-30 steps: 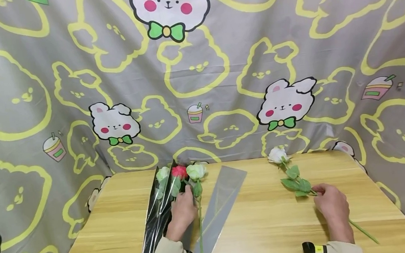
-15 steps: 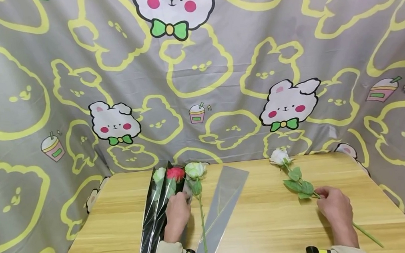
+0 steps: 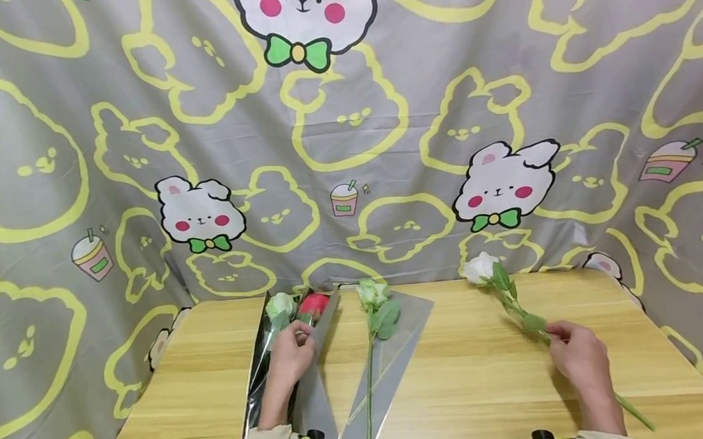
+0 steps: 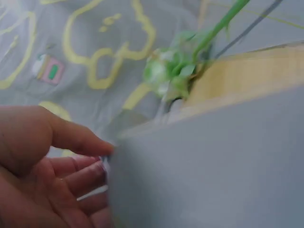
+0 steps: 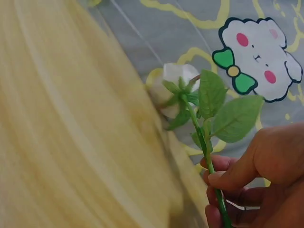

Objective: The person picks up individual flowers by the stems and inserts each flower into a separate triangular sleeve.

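My right hand (image 3: 582,360) pinches the green stem of a white rose (image 3: 481,269); its leaves (image 5: 237,118) show just above the fingertips in the right wrist view. On the left side, my left hand (image 3: 293,353) pinches the edge of a grey flower sleeve (image 4: 204,166) between thumb and fingers. A red rose (image 3: 314,305) lies at the top of that sleeve, its stem hidden. Beside it, a pale green rose (image 3: 280,305) lies in a black and clear sleeve (image 3: 259,381), partly behind the left hand.
A loose pale green rose (image 3: 373,293) lies to the right of the left hand, partly over a flat grey sleeve (image 3: 407,326) on the wooden table (image 3: 466,384). Behind the table hangs a patterned grey curtain (image 3: 385,168).
The left hand has moved left, and the red rose's sleeve now shows its grey side. The loose pale green rose has shifted right. The white rose has turned slightly in the right hand.
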The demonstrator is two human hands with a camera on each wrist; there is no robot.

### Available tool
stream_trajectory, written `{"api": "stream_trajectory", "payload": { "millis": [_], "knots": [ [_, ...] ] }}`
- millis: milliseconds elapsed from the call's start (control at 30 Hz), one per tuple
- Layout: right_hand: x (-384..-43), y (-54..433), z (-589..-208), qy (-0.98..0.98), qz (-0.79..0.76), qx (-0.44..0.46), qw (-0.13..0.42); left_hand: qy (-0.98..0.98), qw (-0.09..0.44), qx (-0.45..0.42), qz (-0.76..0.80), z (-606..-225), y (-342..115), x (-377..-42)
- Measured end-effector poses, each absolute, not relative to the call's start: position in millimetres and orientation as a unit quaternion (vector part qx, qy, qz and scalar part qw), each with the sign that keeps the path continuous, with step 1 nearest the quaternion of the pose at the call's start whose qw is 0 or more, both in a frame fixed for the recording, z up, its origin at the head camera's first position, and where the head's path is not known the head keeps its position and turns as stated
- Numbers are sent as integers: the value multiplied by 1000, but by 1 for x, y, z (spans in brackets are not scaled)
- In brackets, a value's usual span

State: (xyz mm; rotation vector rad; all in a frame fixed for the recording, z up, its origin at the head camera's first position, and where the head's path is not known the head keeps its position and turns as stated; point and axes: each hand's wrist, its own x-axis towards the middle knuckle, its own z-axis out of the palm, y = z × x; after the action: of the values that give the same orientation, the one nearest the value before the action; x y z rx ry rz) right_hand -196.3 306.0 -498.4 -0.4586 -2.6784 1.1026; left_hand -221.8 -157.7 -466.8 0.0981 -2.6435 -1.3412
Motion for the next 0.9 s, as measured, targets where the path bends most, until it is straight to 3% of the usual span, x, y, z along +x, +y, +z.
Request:
{"api": "stream_trajectory", "payload": {
  "millis": [267, 633, 900],
  "knots": [
    [-200, 289, -482, -901, 391, -126, 140, -782, 72, 56, -616, -437, -169, -213],
    [-199, 270, -478, -894, 410, -99, 152, -614, -59, 61, -785, -441, -157, -211],
    [-202, 266, -477, -895, 410, -98, 144, -558, -67, 6, -827, -447, -154, -216]
  ]
}}
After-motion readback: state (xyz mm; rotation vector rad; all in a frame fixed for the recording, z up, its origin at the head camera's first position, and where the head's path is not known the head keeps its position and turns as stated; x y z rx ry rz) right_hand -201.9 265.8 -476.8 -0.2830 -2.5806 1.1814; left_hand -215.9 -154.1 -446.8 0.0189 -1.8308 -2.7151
